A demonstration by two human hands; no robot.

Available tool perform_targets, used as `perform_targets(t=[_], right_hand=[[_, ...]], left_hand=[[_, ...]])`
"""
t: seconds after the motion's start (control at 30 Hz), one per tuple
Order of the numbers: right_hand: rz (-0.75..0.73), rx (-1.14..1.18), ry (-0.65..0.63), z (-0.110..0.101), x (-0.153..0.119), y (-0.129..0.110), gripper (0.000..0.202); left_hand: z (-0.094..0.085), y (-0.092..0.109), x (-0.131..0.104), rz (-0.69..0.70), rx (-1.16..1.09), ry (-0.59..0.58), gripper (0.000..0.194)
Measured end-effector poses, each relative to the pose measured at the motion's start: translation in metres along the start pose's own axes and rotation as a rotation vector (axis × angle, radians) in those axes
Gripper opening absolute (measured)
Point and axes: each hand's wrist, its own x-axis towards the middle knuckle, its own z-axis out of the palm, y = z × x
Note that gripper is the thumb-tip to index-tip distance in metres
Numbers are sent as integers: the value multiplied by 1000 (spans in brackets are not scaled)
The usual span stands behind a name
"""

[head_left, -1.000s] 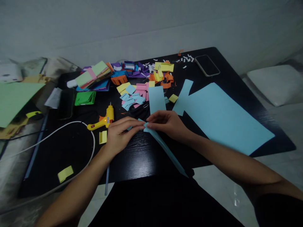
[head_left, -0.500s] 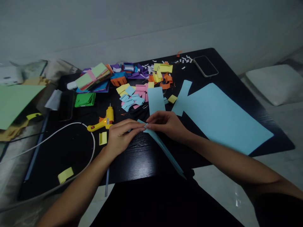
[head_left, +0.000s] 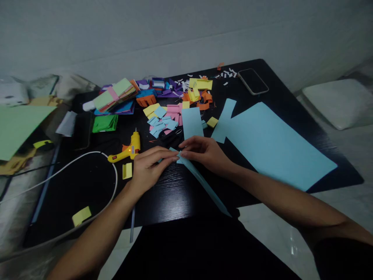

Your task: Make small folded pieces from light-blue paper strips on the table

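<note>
Between my hands is a long folded strip of light blue paper [head_left: 205, 184], slanting down toward the table's front edge. My left hand [head_left: 153, 163] pinches its upper end between thumb and fingers. From the other side, my right hand [head_left: 205, 153] grips the same end, fingertips close to those of my left. Part of the fold is hidden by the fingers. Just beyond my right hand lies a flat blue paper strip [head_left: 192, 120]. A yellow glue gun [head_left: 128, 149] rests left of my left hand, near a small folded yellow paper piece [head_left: 127, 170].
Small cut papers [head_left: 164, 122] in several colours lie behind my hands. A large blue sheet [head_left: 279, 147] and a phone [head_left: 253, 81] are on the right. A white cable [head_left: 115, 175] loops at left. Paper stacks [head_left: 115, 95] sit at the back left of the black table [head_left: 166, 198].
The fingers of my right hand have shifted very slightly on the folded strip, and its lower end has swung a little to the right. Everything else looks the same.
</note>
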Motion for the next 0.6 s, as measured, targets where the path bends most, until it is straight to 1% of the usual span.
perform_targets(t=[0.07,0.23,0.37,0.6], right_hand=[[55,27,-27,0,0,-2,30],[178,110,-110,2,0,-4,29],[249,136,-144,3,-1,-5,30],[243,136,-151,3,-3,-7,28]], left_hand=[[0,-1,0,16,17,14,14],[-1,-3,-1,21,34,19,15],[-1,-4,-1,28,47,27,14],[-2,-2,-1,14,41,28,15]])
